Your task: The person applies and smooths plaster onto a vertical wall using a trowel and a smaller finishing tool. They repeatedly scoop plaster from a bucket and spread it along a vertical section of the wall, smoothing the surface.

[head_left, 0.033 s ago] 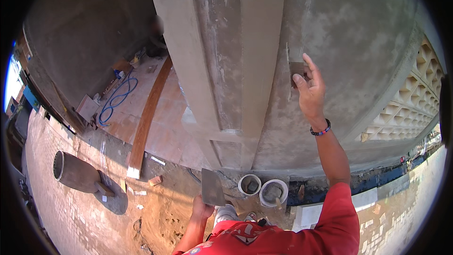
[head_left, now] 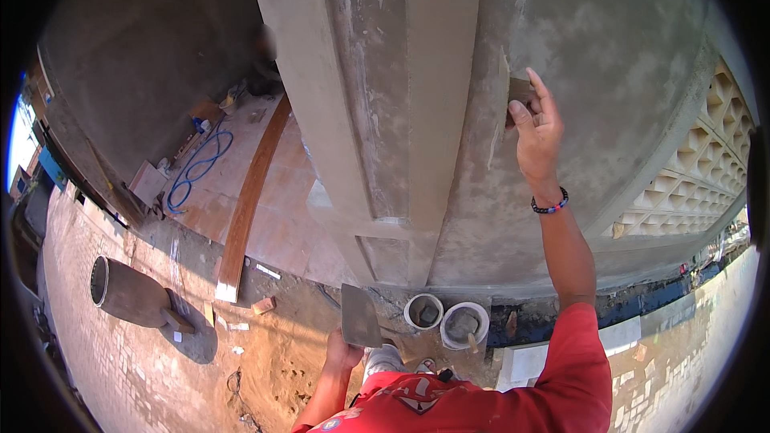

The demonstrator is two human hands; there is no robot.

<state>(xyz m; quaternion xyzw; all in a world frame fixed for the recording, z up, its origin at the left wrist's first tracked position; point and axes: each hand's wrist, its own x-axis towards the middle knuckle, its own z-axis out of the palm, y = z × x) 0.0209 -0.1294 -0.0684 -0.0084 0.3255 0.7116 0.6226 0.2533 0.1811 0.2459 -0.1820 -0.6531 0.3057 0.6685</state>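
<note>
My right hand (head_left: 537,132) is raised against the grey plastered wall (head_left: 609,56), shut on a small flat plastering tool (head_left: 520,92) whose edge presses on the wet plaster beside a raised vertical pilaster (head_left: 401,112). A beaded bracelet (head_left: 550,206) circles that wrist. Low down, my left hand (head_left: 343,350) grips a flat rectangular trowel (head_left: 359,317), blade held up. Just right of it, two round buckets (head_left: 423,312) (head_left: 464,325) stand on the ground at the wall's foot, each holding grey mortar.
A long wooden plank (head_left: 249,200) lies on the tiled floor at left, with a coiled blue hose (head_left: 196,164) beyond it. A dark drum (head_left: 128,293) lies on its side on the paving. A patterned vent-block wall (head_left: 698,168) runs along the right.
</note>
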